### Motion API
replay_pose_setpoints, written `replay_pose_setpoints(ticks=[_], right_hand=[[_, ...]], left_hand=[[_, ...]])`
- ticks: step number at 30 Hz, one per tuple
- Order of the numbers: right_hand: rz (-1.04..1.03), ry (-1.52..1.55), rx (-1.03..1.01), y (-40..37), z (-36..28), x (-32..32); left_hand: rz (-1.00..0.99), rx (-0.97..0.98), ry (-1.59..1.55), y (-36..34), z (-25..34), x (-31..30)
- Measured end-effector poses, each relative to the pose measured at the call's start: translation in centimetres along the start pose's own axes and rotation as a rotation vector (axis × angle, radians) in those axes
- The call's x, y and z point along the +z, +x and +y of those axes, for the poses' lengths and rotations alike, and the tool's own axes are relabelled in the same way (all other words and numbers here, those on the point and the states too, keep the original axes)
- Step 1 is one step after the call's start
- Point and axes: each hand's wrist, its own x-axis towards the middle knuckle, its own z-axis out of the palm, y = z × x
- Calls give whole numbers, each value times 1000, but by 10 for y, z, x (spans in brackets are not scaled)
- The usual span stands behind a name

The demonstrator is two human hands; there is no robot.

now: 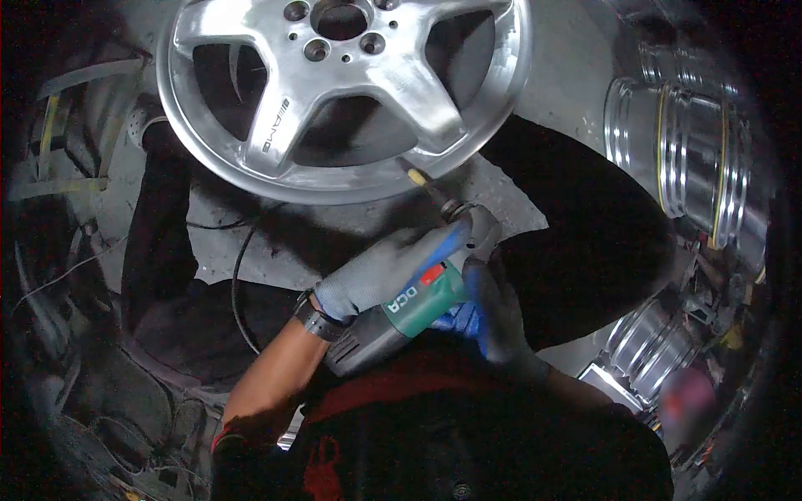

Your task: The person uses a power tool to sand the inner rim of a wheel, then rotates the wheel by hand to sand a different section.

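A silver alloy wheel (276, 113) with wide spokes and AMG lettering lies in front of me. I hold a green and black DCA die grinder (422, 302) across my lap, its nose angled up and away. A small pale yellow bit (417, 176) on its shaft overlaps the wheel's near rim edge in this view. My left hand (376, 271), in a grey and blue glove with a watch at the wrist, is closed over the grinder's front. Gloved too, my right hand (499, 313) wraps the body from the right side; some of its fingers are hidden.
Several polished wheel rims (693, 150) stand at the right, with another rim (647, 351) lower down. A black cable (237, 288) curves over the grey floor (351, 221) beside my left leg. Frames and straps (75, 142) clutter the left side.
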Motion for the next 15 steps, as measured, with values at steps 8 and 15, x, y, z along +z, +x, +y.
replay_pose_setpoints(ticks=[8, 15], right_hand=[[-155, 0, 206, 21, 12, -1], [-126, -128, 117, 23, 27, -21]], left_hand=[[121, -28, -30, -23, 16, -15], [62, -61, 0, -17, 17, -14]])
